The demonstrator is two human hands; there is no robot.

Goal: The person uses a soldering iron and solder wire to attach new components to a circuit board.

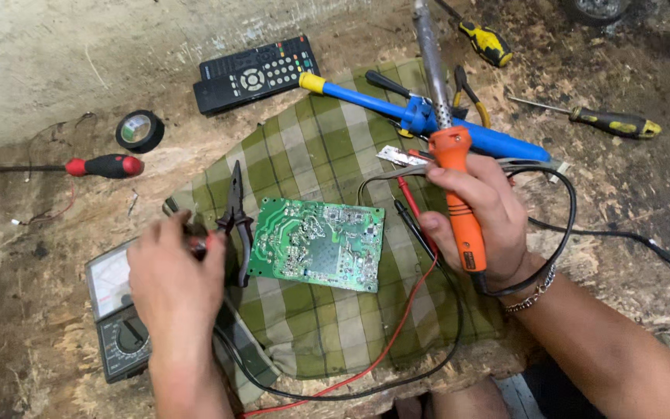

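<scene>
My right hand [481, 213] grips the orange handle of a soldering iron [456, 186], whose metal barrel points up and away. My left hand [172, 275] is blurred and closed around something small and red beside the black pliers [236, 221]; what it holds I cannot make out. Between my hands a green circuit board [318, 244] lies solder-side up on a green checked cloth [312, 155]. Red and black probe leads [412, 217] run under my right hand and loop down toward the analogue multimeter [118, 310], which my left hand partly covers.
A blue desoldering pump [420, 116] lies behind the iron. Further off are a black remote control [257, 74], a roll of black tape [139, 130], a red-handled screwdriver [102, 166], and yellow-black screwdrivers [614, 122] [486, 43]. The wooden bench is rough and littered.
</scene>
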